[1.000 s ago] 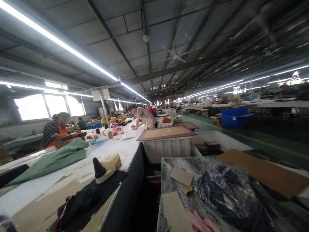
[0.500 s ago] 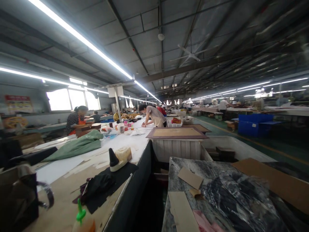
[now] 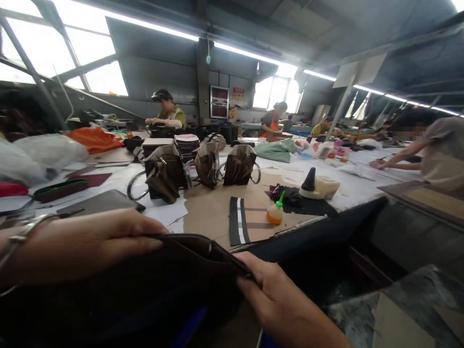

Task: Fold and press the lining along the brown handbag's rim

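Note:
A dark brown bag hangs low in front of me, its opening turned up and slightly gaping. On the left, my left hand, with a silver bracelet at the wrist, pinches the rim between thumb and fingers. My right hand grips the other end of the same rim. The lower part of the bag runs out of view and is too dark to make out. Beyond it on the worktable stand three brown handbags with ring-like handles. A squeeze bottle with a green nozzle and orange liquid sits near the table edge.
A striped piece lies left of the bottle. Further right are a black-and-cream container and dark cloth. Stacked panels stand behind the handbags. A co-worker leans over the table at right; others sit across it.
My view has swung left and down, from the aisle to the worktable. Both my hands and the dark bag they grip are now in view; none of them showed before.

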The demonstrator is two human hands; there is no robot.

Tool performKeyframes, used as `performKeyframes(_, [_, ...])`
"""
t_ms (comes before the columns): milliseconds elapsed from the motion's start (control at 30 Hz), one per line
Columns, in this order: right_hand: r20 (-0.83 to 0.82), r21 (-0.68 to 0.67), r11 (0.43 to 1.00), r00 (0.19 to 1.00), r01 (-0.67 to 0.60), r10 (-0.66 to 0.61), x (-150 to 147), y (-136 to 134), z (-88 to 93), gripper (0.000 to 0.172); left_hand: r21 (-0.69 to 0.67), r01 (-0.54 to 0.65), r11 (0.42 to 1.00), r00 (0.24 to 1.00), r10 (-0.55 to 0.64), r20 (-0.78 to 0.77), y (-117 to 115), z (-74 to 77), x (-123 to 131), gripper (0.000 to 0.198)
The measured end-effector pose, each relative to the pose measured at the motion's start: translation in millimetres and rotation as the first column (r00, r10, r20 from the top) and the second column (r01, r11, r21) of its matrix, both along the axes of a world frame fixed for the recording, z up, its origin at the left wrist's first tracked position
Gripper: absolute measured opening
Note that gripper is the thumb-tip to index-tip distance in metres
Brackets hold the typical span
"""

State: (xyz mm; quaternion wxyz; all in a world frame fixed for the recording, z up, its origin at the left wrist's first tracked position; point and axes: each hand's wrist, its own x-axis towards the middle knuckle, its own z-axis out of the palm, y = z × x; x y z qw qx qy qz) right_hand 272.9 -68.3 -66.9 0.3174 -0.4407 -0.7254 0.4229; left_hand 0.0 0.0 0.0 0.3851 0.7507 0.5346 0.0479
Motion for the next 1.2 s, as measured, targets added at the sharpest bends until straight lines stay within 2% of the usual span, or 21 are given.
performKeyframes(67, [0.067,-0.054,0.998,0.998,-0.012,0.015,12,-4,-3.8,0.02,-0.111,0.141,0.984,0.989,-0.145,-0.028,2,-5.3,13,0.045])
performKeyframes(133, [0.121,-0.129,0.992,0.992,-0.011,0.027,24,-2,-18.0,0.016,-0.23,0.249,0.941,0.968,-0.246,0.045,7,-21.4,28,0.042])
performKeyframes(233, [0.159,-0.318,0.948,0.985,-0.01,0.064,41,12,-58.3,0.012,-0.397,0.38,0.835,0.925,-0.333,0.185,16,-62.6,49,0.037])
performKeyframes(300, [0.162,-0.453,0.891,0.983,0.001,0.081,51,21,-90.2,0.012,-0.427,0.411,0.805,0.911,-0.353,0.212,23,-93.5,62,0.036])
performKeyframes(333, [0.183,-0.476,0.879,0.981,0.037,0.058,54,25,-104.2,0.014,-0.436,0.419,0.796,0.908,-0.362,0.213,26,-107.4,68,0.036])
performKeyframes(400, [0.224,-0.44,0.891,0.974,0.112,-0.011,56,29,-123.0,0.024,-0.442,0.434,0.785,0.901,-0.374,0.22,32,-129.3,78,0.036])
performKeyframes(467, [0.275,-0.284,0.943,0.957,0.172,-0.092,54,30,-127.0,0.036,-0.457,0.442,0.772,0.897,-0.374,0.235,38,-142.4,87,0.036])
performKeyframes(567, [0.373,0.025,0.99,0.917,0.139,-0.138,46,34,-115.3,0.04,-0.497,0.41,0.765,0.912,-0.328,0.249,47,-150.5,93,0.037])
performKeyframes(633, [0.422,0.125,0.99,0.9,0.063,-0.11,39,38,-106.8,0.032,-0.52,0.387,0.761,0.921,-0.293,0.257,51,-153.1,93,0.037])
performKeyframes(733, [0.436,0.151,0.988,0.897,0.008,-0.074,32,46,-103.9,0.023,-0.533,0.366,0.763,0.928,-0.259,0.266,55,-157.2,89,0.038])
performKeyframes(867, [0.406,0.162,0.987,0.912,-0.007,-0.06,26,56,-110.8,0.018,-0.573,0.319,0.755,0.944,-0.201,0.26,60,-164.2,82,0.035])
performKeyframes(1200, [0.421,0.094,0.995,0.907,-0.043,0.0,17,75,-121.5,0.011,-0.629,0.263,0.732,0.96,-0.134,0.245,66,-170.1,74,0.035])
